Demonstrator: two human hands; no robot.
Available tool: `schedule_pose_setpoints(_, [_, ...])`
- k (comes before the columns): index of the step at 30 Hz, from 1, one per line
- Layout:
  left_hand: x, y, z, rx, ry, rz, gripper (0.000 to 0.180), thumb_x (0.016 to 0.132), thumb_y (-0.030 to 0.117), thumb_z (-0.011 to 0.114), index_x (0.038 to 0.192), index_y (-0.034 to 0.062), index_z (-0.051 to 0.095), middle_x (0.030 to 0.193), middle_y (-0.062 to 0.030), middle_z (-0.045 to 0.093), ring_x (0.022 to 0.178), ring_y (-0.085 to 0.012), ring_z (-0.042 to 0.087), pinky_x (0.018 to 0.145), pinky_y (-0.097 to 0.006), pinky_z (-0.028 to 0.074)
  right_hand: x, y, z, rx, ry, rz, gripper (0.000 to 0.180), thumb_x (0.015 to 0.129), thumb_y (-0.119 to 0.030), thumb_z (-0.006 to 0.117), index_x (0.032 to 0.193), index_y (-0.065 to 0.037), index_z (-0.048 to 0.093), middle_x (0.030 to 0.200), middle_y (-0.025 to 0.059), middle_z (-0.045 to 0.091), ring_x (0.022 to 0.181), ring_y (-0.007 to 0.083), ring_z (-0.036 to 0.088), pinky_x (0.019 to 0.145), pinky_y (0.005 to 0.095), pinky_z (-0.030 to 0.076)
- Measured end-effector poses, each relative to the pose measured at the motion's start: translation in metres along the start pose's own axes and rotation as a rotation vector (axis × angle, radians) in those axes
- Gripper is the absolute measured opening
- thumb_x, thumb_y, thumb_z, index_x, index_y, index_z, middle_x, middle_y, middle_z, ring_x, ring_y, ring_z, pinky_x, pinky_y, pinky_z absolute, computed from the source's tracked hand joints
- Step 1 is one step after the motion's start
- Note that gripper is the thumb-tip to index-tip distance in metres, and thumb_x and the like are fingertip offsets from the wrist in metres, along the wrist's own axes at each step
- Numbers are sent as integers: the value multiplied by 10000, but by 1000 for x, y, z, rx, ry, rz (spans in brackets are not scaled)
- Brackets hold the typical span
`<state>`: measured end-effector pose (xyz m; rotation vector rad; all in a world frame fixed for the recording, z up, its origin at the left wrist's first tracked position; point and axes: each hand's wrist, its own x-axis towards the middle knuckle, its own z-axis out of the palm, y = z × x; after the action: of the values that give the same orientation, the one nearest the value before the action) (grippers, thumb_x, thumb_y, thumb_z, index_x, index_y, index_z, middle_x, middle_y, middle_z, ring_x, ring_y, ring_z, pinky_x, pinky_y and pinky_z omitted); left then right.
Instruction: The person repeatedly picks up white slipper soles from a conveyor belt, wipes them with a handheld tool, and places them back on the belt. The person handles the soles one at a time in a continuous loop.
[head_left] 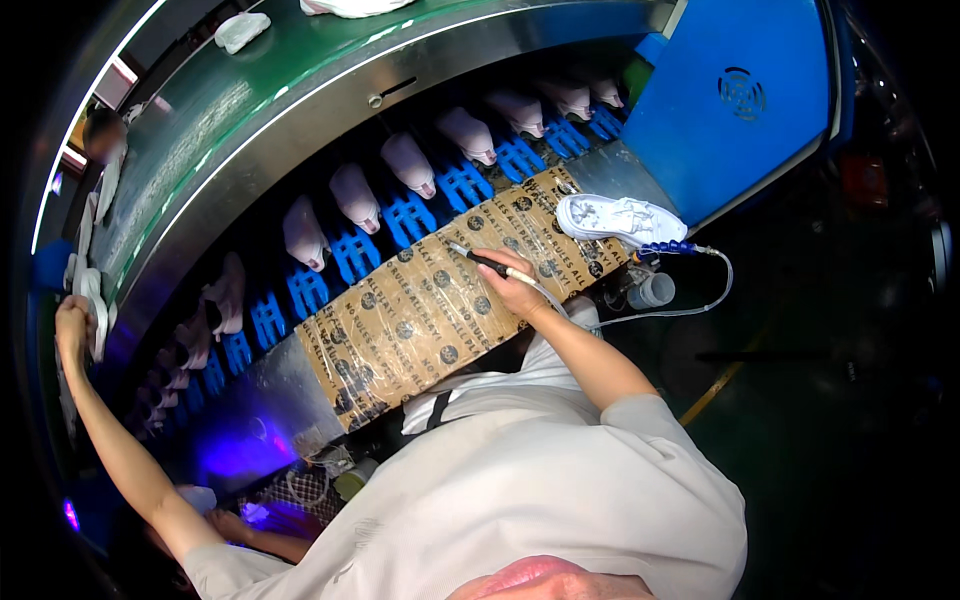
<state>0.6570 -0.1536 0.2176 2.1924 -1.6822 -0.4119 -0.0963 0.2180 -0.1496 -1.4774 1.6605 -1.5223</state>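
My left hand (pixel 72 325) reaches far out to the left, its fingers closed on the edge of a white shoe sole (pixel 92 305) by the green conveyor belt. My right hand (pixel 517 292) grips a black pen-shaped brush tool (pixel 490 262) with a metal tip, held just over a cardboard-covered work surface (pixel 400 322). A clear hose (pixel 700 311) runs back from the tool. Beyond that hand, at the right end of the cardboard, lies a white shoe sole piece (pixel 620 218).
Pale pink shoe uppers (pixel 355 197) stand in a curved row behind the cardboard, by several blue holders (pixel 355 255). A blue machine housing (pixel 735 100) rises at the right. Below it sits a white cup (pixel 652 290). Another person's hand (pixel 230 525) shows at lower left.
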Motion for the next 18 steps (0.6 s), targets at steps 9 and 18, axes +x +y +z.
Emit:
schedule_pose_setpoints(9, [-36,-50,62,271,1021,163,907,861,689,650,1288,-110,622,1255,-349,656,1229,-477,610,1060,-502,467,3,7,6,83,-7,14,257,893,-67,746,1149,-51,765,1004,108,731,881,192,685,793,296,534])
schedule_pose_setpoints(18, [-295,101,252,-1535,183,108,458,926,157,700,1280,-117,606,1198,-188,696,1055,-295,710,931,-373,571,9,-30,2,773,-12,406,238,968,-92,692,1177,22,697,825,12,617,698,71,529,633,202,428])
